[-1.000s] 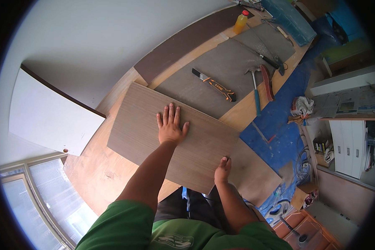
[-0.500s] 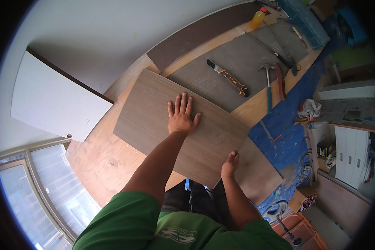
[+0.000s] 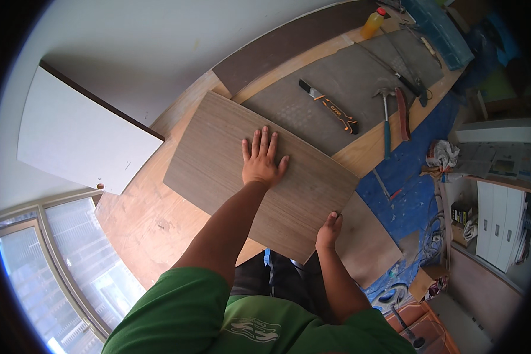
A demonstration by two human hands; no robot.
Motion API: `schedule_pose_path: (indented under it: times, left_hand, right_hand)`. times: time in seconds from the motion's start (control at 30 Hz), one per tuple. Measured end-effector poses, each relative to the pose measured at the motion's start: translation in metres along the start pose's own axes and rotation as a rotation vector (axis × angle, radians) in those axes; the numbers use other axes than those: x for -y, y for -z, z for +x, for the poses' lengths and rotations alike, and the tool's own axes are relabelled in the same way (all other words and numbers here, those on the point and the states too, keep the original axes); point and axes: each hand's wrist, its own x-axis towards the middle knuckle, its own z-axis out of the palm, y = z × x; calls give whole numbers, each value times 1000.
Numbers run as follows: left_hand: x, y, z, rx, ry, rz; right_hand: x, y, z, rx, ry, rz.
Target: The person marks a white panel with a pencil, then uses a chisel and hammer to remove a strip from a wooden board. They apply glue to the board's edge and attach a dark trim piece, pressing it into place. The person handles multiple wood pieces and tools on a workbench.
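A brown wood-grain board (image 3: pixel 218 141) lies at a slant on the workbench, its near corner jutting past the bench edge toward my body. My left hand (image 3: pixel 262 168) rests flat on its upper face, fingers spread. At the board's right edge, my right hand (image 3: pixel 328 230) grips it with the thumb on top; its other fingers are hidden underneath. Beyond the board, a tool with a black-and-orange handle (image 3: pixel 339 117) and flat dark blade lies on a grey sheet (image 3: pixel 277 97). A claw hammer (image 3: pixel 386 127) with a teal grip lies farther right, beside a dark red curved piece (image 3: pixel 402 115).
A white panel (image 3: pixel 82 133) leans against the wall at left, near a window (image 3: pixel 94 253). At the far end stands a bottle of orange liquid (image 3: pixel 372 25). Blue sheeting (image 3: pixel 383 183) covers the floor at right, with cables (image 3: pixel 433 236) and a white drawer unit (image 3: pixel 497 224) beyond.
The view has shifted slightly, so the bench and tools sit a little farther right in the picture. Both hands keep their places on the board.
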Motion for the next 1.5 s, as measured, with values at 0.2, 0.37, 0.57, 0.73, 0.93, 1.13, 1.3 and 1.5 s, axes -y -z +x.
schedule_pose_path:
  times: [0.2, 0.37, 0.57, 0.73, 0.93, 1.13, 1.3, 1.5]
  left_hand:
    - [0, 0, 0, 30, 7, 24]
    - [0, -1, 1, 33, 7, 31]
    - [-2, 2, 1, 43, 14, 30]
    - [-3, 4, 1, 70, 18, 54]
    - [-2, -1, 3, 45, 17, 55]
    - [-1, -5, 3, 52, 23, 63]
    - [-2, -5, 4, 61, 27, 105]
    - [-1, -9, 4, 14, 7, 113]
  right_hand:
    - [1, 2, 1, 36, -34, 62]
    - [4, 2, 1, 38, -50, 51]
    - [9, 2, -1, 20, -23, 8]
    - [13, -1, -2, -40, 19, -15]
    - [21, 0, -4, -12, -1, 3]
    - [26, 2, -4, -9, -18, 2]
    - [25, 1, -5, -22, 46, -12]
    - [23, 0, -6, -17, -8, -19]
